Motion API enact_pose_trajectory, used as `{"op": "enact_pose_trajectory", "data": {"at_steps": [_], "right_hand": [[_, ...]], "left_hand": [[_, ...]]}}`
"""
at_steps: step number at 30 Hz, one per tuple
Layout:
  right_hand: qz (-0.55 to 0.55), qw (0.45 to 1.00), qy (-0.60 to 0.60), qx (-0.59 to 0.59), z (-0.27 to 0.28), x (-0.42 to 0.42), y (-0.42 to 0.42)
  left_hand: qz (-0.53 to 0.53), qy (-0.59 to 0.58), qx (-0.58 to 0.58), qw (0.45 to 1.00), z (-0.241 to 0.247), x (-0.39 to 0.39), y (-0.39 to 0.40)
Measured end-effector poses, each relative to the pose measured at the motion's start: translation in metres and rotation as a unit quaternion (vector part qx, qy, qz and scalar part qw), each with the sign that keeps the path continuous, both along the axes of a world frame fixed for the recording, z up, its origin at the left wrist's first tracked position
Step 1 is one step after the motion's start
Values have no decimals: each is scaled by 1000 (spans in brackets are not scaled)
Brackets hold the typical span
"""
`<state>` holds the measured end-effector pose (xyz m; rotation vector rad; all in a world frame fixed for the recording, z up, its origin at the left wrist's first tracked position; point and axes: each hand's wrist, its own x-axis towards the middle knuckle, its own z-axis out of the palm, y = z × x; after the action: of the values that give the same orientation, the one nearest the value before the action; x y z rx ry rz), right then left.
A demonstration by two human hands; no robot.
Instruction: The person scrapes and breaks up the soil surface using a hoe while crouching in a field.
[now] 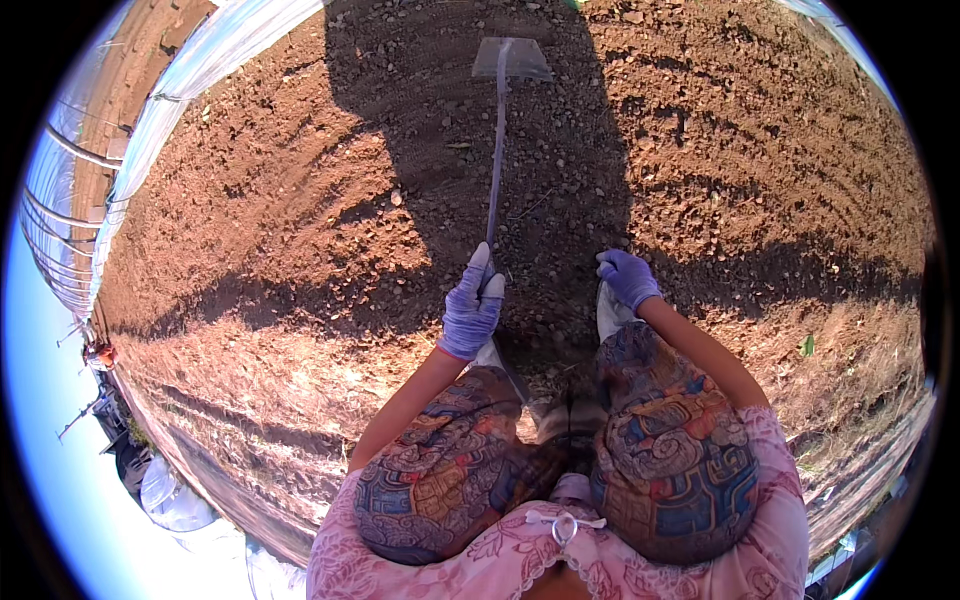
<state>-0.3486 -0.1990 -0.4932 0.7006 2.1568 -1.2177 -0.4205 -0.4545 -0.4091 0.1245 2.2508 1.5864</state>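
Note:
My left hand (472,311), in a purple glove with pale fingertips, grips the near end of a hoe's long thin handle (498,150). The handle runs away from me to a flat trapezoidal blade (525,60), which lies on the shaded soil. My right hand (628,279), gloved the same way, is curled just above my right shoe (611,313), apart from the hoe. Its back faces me, so whatever may be inside its fingers is hidden. I am crouching, with my patterned trouser knees (675,450) between my arms.
Loose brown soil (750,172) with small clods spreads ahead, crossed by my shadow. Plastic sheeting (161,112) of a hooped tunnel (64,217) borders the left. Dry straw-like ground (277,375) lies by my feet. A distant person (103,354) appears at the far left.

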Motion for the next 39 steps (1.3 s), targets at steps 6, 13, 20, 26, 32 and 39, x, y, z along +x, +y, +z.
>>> {"op": "enact_pose_trajectory", "data": {"at_steps": [6,13,20,26,32,39], "right_hand": [[-2,1000,2,0,3,-4,1],[16,1000,26,3,-2,1,1],[5,1000,-2,-4,8,-2,0],[2,999,32,-1,0,5,2],[-76,939,-34,-335,58,-19,-49],[-229,928,131,-263,48,-3,-11]], "left_hand": [[-139,-85,-106,981,3,-2,-5],[-177,-42,-165,969,5,40,-61],[-143,-89,-183,969,7,53,-79],[-114,-70,-109,985,-10,55,-68],[-185,-69,-5,980,-4,26,21],[-348,-148,-31,925,-6,25,14]]}}
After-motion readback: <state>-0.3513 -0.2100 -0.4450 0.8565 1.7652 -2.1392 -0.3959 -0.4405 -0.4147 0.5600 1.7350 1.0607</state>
